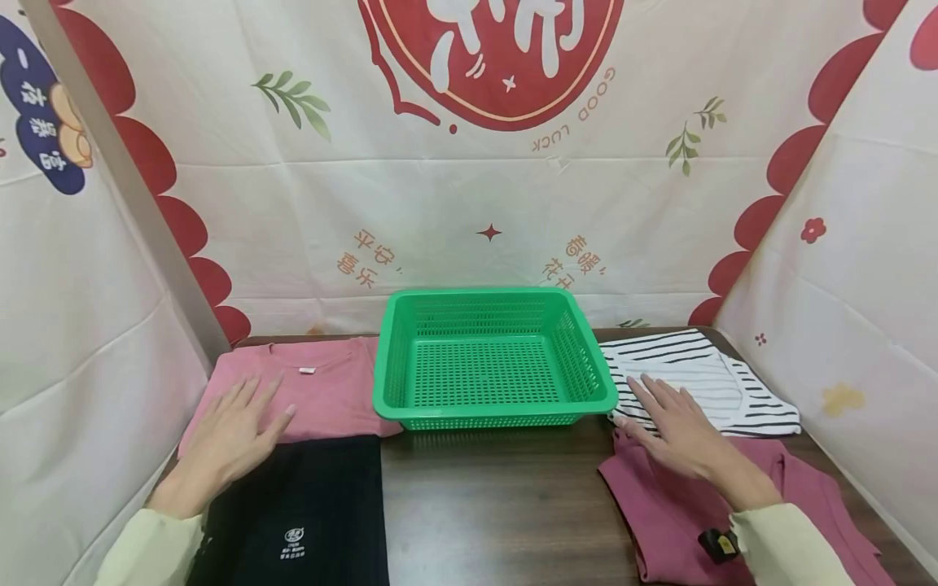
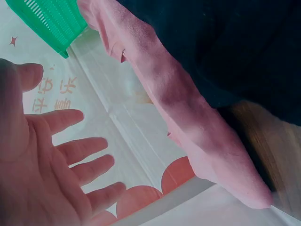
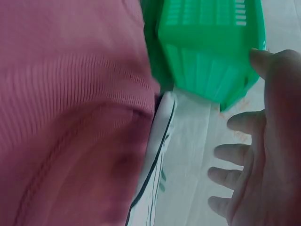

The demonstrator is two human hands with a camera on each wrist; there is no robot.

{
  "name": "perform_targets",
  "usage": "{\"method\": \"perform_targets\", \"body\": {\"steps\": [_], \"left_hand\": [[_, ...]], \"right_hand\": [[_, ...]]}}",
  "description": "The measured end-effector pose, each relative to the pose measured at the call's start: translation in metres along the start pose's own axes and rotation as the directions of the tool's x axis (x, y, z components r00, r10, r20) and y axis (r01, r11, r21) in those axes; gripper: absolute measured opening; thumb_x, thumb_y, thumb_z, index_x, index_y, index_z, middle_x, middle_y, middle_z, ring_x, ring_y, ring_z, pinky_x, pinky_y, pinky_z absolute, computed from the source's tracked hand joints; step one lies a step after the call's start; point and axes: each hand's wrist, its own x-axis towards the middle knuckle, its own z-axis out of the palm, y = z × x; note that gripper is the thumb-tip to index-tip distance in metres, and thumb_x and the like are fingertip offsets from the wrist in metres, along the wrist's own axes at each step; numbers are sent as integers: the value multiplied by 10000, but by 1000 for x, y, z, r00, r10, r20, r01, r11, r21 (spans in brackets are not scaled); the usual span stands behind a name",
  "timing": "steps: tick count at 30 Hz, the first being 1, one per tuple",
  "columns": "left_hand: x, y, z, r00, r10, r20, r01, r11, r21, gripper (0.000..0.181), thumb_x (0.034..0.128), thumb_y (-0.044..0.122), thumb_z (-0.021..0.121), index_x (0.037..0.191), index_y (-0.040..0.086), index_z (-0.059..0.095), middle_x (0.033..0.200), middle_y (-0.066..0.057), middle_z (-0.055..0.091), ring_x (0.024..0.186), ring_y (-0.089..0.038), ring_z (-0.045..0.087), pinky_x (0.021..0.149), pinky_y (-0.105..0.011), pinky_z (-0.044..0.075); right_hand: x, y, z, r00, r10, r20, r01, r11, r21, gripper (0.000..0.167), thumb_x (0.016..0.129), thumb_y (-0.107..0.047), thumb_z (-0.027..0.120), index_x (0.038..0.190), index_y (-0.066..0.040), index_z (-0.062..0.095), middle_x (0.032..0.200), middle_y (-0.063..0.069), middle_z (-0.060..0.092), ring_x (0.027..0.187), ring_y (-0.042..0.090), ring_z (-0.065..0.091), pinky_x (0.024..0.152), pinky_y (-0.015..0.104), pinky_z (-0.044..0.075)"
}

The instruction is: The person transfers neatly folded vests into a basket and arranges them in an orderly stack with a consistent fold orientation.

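My left hand, fingers spread and straight, hovers over a folded pink shirt at the back left. In front of that shirt lies a folded black garment with a small white print. My right hand is also held out with straight fingers, above a folded black-and-white striped shirt and a folded dark-pink garment with ribbed trim. Both wrist views show a gap between each palm and the cloth below. Between the two hands stands a green plastic basket with nothing in it.
The brown wooden tabletop shows between the garment stacks. A printed white cloth hangs behind the table, with cloth walls on the left and right. A small black device sits at the right wrist.
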Motion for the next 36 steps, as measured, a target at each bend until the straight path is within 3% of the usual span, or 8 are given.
{"method": "perform_targets", "body": {"steps": [7,13,17,20,28,32,36], "left_hand": [[-9,-3,-1,1000,-15,-6,15,1000,12,700,987,469,526,1468,-28,417,1442,-331,437,1335,-501,377,1104,-630,267],[-16,-9,1,999,-32,-9,32,999,5,697,972,465,561,1437,-42,453,1392,-333,489,1291,-490,433,1085,-633,305],[-19,-12,3,1000,-27,-11,27,1000,14,674,958,425,600,1419,-49,469,1358,-342,512,1261,-494,462,1060,-642,334],[-20,-13,4,1000,-11,-16,11,1000,7,657,935,366,648,1401,-66,481,1335,-348,525,1241,-499,480,1046,-638,353],[-24,-24,3,997,-71,28,71,997,11,668,914,347,688,1358,-112,493,1314,-377,518,1215,-524,485,999,-672,376],[-31,-32,2,995,-86,44,87,996,-13,640,895,304,713,1316,-136,516,1281,-387,532,1190,-532,500,993,-675,379],[-38,-40,3,996,-75,45,77,996,-45,581,881,278,724,1248,-142,562,1213,-373,579,1145,-531,534,965,-666,402]], "right_hand": [[1,-17,6,995,-101,-23,100,994,-36,763,912,-485,656,1420,55,474,1399,293,499,1265,502,466,1026,625,359],[3,-25,12,979,-200,-24,200,980,-16,708,881,-476,708,1383,-5,541,1227,148,626,1112,329,603,928,520,489],[4,-34,13,981,-190,48,190,982,18,742,883,-540,679,1377,-3,544,1177,135,622,1058,296,601,888,518,504],[5,-41,12,981,-167,103,164,986,42,735,883,-578,658,1355,-21,569,1241,184,614,1127,353,601,919,544,495],[11,-63,14,948,-209,242,186,976,116,706,910,-566,626,1256,49,616,1228,176,647,1151,363,605,956,542,478],[19,-76,17,933,-209,291,169,973,158,639,922,-537,624,1174,50,658,1116,131,696,1035,294,659,888,498,521],[26,-91,23,913,-256,316,195,958,211,596,935,-490,630,1161,61,664,1015,108,719,895,209,682,802,434,555]]}}
